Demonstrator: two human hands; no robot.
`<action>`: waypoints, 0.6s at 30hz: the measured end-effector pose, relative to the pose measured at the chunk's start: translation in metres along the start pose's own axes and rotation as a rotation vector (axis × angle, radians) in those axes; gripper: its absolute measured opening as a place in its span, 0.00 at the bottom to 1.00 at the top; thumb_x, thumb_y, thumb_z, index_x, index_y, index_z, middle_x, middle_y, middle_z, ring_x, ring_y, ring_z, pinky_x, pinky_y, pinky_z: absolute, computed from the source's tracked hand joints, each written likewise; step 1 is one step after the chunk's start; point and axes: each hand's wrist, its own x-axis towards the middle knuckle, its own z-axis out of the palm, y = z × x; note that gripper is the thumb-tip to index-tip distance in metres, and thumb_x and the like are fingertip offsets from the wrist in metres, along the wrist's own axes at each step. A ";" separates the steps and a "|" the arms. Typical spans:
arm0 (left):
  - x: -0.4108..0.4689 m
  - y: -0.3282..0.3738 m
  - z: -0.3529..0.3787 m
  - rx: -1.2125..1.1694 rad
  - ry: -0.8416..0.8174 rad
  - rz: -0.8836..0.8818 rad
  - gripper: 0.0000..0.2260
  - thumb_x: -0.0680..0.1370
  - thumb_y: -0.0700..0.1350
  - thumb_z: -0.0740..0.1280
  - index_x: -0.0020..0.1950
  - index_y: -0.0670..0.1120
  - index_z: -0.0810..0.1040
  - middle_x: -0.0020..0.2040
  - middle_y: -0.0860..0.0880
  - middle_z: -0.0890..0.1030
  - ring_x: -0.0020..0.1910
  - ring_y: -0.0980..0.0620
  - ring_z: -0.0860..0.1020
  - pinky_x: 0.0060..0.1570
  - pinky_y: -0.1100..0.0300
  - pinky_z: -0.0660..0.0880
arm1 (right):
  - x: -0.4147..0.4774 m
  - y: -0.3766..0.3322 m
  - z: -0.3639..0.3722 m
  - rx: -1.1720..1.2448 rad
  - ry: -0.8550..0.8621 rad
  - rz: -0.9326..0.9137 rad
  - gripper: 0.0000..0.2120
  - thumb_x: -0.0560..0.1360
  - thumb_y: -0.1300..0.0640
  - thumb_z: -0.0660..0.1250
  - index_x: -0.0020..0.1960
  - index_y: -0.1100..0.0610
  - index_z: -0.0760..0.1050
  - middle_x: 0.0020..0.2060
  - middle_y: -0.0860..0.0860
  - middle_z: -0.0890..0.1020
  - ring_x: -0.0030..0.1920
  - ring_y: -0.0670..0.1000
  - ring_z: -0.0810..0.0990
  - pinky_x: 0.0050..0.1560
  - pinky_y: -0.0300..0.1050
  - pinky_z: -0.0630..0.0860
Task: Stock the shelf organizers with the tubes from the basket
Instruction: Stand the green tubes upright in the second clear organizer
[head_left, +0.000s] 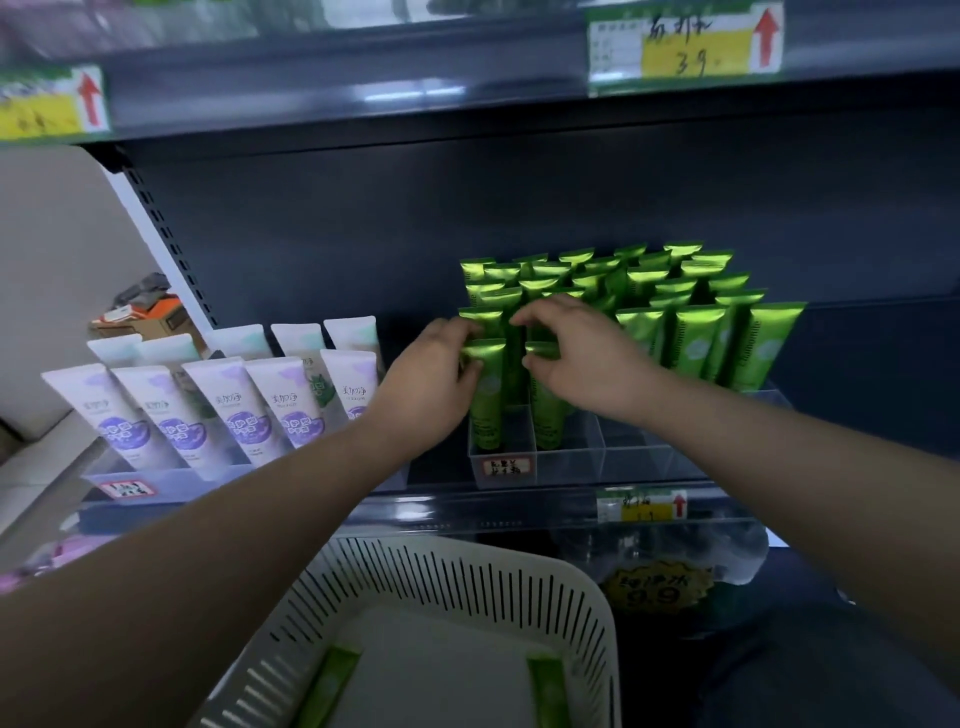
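Note:
A clear acrylic organizer (571, 457) on the shelf holds several upright green tubes (696, 338) in rows. My left hand (431, 379) pinches the crimped top of a green tube (488, 410) standing in the front left compartment. My right hand (576, 353) pinches the top of the neighbouring green tube (545, 415) in the second front compartment. Below, a white slotted basket (467, 587) holds two green tubes, one (327, 686) at the left and one (548, 691) at the right.
Several white-and-purple tubes (234, 410) stand in another organizer at the left. The front right compartments (634, 441) of the green organizer hold nothing. An upper shelf (415, 98) with price tags overhangs. A price label (641, 506) sits on the shelf's front rail.

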 end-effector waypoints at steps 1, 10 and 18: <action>-0.002 0.001 -0.002 0.020 -0.012 0.004 0.18 0.77 0.42 0.64 0.67 0.44 0.69 0.61 0.44 0.73 0.55 0.49 0.75 0.47 0.68 0.63 | -0.002 -0.003 -0.001 -0.028 -0.002 -0.010 0.22 0.74 0.58 0.66 0.67 0.54 0.69 0.62 0.51 0.71 0.63 0.50 0.70 0.62 0.42 0.66; -0.017 0.019 -0.029 0.286 -0.002 0.081 0.27 0.77 0.47 0.62 0.74 0.45 0.59 0.73 0.46 0.63 0.73 0.46 0.58 0.73 0.54 0.56 | -0.021 -0.032 -0.010 -0.279 -0.065 0.022 0.33 0.75 0.51 0.63 0.75 0.51 0.52 0.75 0.49 0.53 0.74 0.53 0.52 0.73 0.55 0.52; -0.052 0.025 -0.057 0.438 0.006 0.118 0.29 0.78 0.52 0.59 0.76 0.49 0.52 0.76 0.49 0.56 0.76 0.47 0.50 0.74 0.51 0.48 | -0.047 -0.057 -0.007 -0.378 -0.056 0.037 0.35 0.75 0.45 0.60 0.76 0.48 0.45 0.76 0.49 0.42 0.75 0.54 0.39 0.73 0.56 0.40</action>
